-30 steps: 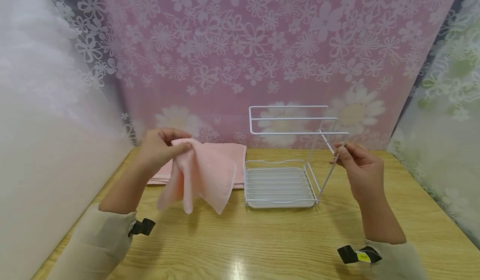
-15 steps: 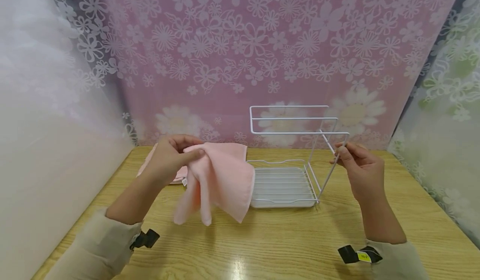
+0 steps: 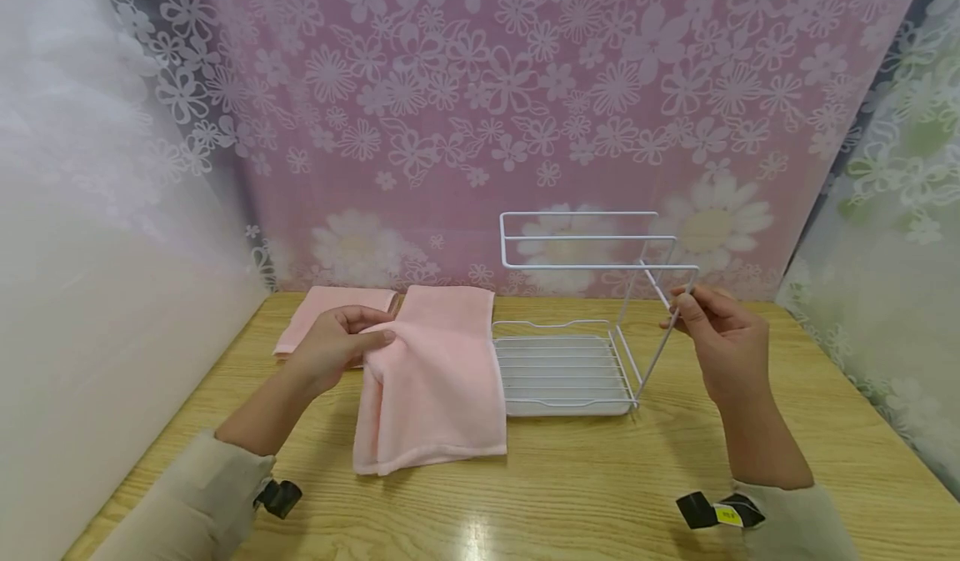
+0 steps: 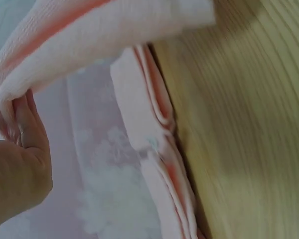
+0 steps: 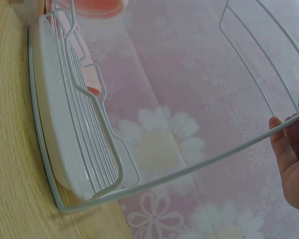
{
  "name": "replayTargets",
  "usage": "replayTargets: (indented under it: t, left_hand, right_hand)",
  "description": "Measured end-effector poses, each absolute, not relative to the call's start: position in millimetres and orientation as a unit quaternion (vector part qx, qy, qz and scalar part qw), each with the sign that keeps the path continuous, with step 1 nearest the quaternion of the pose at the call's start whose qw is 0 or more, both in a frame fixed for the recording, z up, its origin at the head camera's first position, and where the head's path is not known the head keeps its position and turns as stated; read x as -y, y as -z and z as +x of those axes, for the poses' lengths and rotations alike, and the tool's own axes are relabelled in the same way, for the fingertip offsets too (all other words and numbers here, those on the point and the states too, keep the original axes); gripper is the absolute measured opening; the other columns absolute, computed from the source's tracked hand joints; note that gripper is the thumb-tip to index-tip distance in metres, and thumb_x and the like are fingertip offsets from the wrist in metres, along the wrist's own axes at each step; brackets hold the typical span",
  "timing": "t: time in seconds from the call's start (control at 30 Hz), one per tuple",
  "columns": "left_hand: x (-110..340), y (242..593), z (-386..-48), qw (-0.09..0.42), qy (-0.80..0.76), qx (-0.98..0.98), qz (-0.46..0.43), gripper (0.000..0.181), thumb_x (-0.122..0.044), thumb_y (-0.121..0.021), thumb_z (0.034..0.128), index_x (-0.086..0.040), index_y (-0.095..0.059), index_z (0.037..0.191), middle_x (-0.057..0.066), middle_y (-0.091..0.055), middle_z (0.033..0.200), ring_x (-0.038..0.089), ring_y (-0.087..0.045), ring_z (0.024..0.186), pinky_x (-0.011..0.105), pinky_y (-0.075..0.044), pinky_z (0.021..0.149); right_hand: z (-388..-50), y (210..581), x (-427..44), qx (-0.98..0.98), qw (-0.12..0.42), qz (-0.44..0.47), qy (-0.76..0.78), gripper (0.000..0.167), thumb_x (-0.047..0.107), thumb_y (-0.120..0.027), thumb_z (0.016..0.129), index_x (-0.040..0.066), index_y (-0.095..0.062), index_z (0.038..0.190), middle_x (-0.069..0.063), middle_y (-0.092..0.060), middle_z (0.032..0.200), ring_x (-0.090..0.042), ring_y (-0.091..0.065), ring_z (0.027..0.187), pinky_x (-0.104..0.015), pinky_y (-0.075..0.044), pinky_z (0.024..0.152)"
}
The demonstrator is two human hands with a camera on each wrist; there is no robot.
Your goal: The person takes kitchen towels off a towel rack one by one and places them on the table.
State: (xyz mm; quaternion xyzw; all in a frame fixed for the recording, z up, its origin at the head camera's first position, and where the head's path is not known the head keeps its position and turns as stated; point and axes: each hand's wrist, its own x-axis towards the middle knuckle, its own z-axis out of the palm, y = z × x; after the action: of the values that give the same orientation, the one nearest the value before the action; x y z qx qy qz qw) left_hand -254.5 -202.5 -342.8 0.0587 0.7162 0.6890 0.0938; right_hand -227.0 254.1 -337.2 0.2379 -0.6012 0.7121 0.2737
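Note:
In the head view my left hand (image 3: 333, 348) pinches a pink towel (image 3: 442, 403) by its upper left corner. The towel hangs in loose folds above the table, its right edge beside the rack's base. Behind it lie two folded pink towels, one at left (image 3: 330, 307) and one at right (image 3: 450, 301), the right one partly covered. My right hand (image 3: 723, 344) grips the slanted side bar of a white wire rack (image 3: 600, 267), thumb against the bar. The right wrist view shows those fingers (image 5: 284, 149) on the wire (image 5: 204, 167).
A white tray (image 3: 562, 411) sits under the rack's lower grid. All stands on a wood-grain table (image 3: 480, 511). A pink floral sheet (image 3: 480, 111) hangs behind, with pale side sheets left (image 3: 112, 294) and right (image 3: 885, 294).
My left hand has moved right, then down and nearer, with the towel spreading wider. The folded towel at left has come into fuller view. The right hand and rack stay put.

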Motion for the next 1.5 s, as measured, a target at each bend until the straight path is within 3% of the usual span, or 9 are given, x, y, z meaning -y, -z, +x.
replayTargets:
  t: [0.17, 0.27, 0.5, 0.73, 0.97, 1.03, 1.27, 1.5]
  left_hand:
    - [232.1, 355.6, -261.9, 0.109, -0.595, -0.792, 0.085, 0.039, -0.011, -0.074, 0.0874, 0.005, -0.064, 0.121, 0.01, -0.068, 0.114, 0.013, -0.063, 0.074, 0.03, -0.055, 0.064]
    - [247.6, 361.1, -265.4, 0.119, -0.547, -0.822, 0.104, 0.04, -0.013, -0.075, 0.0873, 0.005, -0.064, 0.121, 0.014, -0.068, 0.114, 0.016, -0.063, 0.075, 0.031, -0.053, 0.062]
    - [276.7, 370.4, -275.7, 0.127, -0.468, -0.867, 0.115, 0.039, -0.015, -0.077, 0.0858, 0.002, -0.066, 0.119, 0.015, -0.067, 0.114, 0.024, -0.064, 0.099, 0.034, -0.055, 0.071]
    - [289.3, 383.0, -281.9, 0.083, -0.421, -0.898, 0.098, 0.04, -0.023, -0.08, 0.0824, -0.004, -0.069, 0.115, 0.016, -0.062, 0.122, 0.035, -0.055, 0.116, 0.038, -0.053, 0.084]
    - [293.0, 402.7, -276.7, 0.082, -0.415, -0.902, 0.086, 0.05, -0.026, -0.081, 0.0821, 0.0, -0.065, 0.122, 0.017, -0.061, 0.121, 0.027, -0.057, 0.099, 0.034, -0.051, 0.075]
    - [295.9, 406.2, -273.6, 0.098, -0.422, -0.897, 0.088, 0.059, -0.028, -0.083, 0.0798, -0.001, -0.061, 0.128, 0.018, -0.056, 0.129, 0.028, -0.057, 0.104, 0.033, -0.051, 0.077]
    - [302.2, 412.8, -261.1, 0.15, -0.477, -0.857, 0.123, 0.08, -0.014, -0.086, 0.0743, 0.0, -0.046, 0.142, 0.024, -0.045, 0.138, 0.036, -0.054, 0.115, 0.036, -0.054, 0.079]
    - [302.0, 416.0, -264.6, 0.107, -0.447, -0.875, 0.155, 0.069, 0.003, -0.079, 0.0765, -0.005, -0.053, 0.14, 0.028, -0.037, 0.145, 0.045, -0.05, 0.12, 0.034, -0.054, 0.07]
  right_hand:
    - [-226.8, 336.9, -254.4, 0.602, 0.275, 0.237, -0.711, 0.024, -0.005, -0.054, 0.096, -0.018, -0.062, 0.114, -0.005, -0.068, 0.101, -0.013, -0.065, 0.077, -0.023, -0.055, 0.075]
    - [-226.7, 336.2, -254.6, 0.602, 0.276, 0.243, -0.709, 0.024, -0.005, -0.053, 0.097, -0.019, -0.062, 0.113, -0.006, -0.067, 0.1, -0.013, -0.065, 0.076, -0.023, -0.055, 0.075]
    - [-226.2, 334.8, -253.8, 0.606, 0.278, 0.24, -0.706, 0.023, -0.005, -0.054, 0.097, -0.019, -0.062, 0.113, -0.006, -0.067, 0.099, -0.014, -0.066, 0.075, -0.023, -0.055, 0.075]
    - [-225.6, 335.0, -253.6, 0.607, 0.276, 0.232, -0.708, 0.024, -0.004, -0.054, 0.097, -0.019, -0.062, 0.113, -0.006, -0.067, 0.1, -0.013, -0.066, 0.076, -0.023, -0.055, 0.075]
    - [-227.3, 337.0, -253.0, 0.61, 0.272, 0.224, -0.71, 0.024, -0.003, -0.055, 0.096, -0.017, -0.063, 0.114, -0.005, -0.067, 0.1, -0.012, -0.065, 0.077, -0.023, -0.055, 0.076]
    - [-227.5, 337.3, -252.7, 0.609, 0.272, 0.222, -0.711, 0.024, -0.003, -0.056, 0.096, -0.017, -0.063, 0.114, -0.005, -0.067, 0.1, -0.012, -0.065, 0.077, -0.022, -0.055, 0.075]
    - [-226.8, 338.2, -254.3, 0.609, 0.27, 0.218, -0.713, 0.026, -0.002, -0.056, 0.096, -0.017, -0.062, 0.116, -0.005, -0.067, 0.101, -0.012, -0.065, 0.081, -0.023, -0.055, 0.076]
    - [-228.2, 339.0, -255.5, 0.602, 0.268, 0.219, -0.72, 0.027, -0.004, -0.056, 0.096, -0.017, -0.061, 0.118, -0.006, -0.067, 0.102, -0.013, -0.066, 0.08, -0.025, -0.055, 0.076]
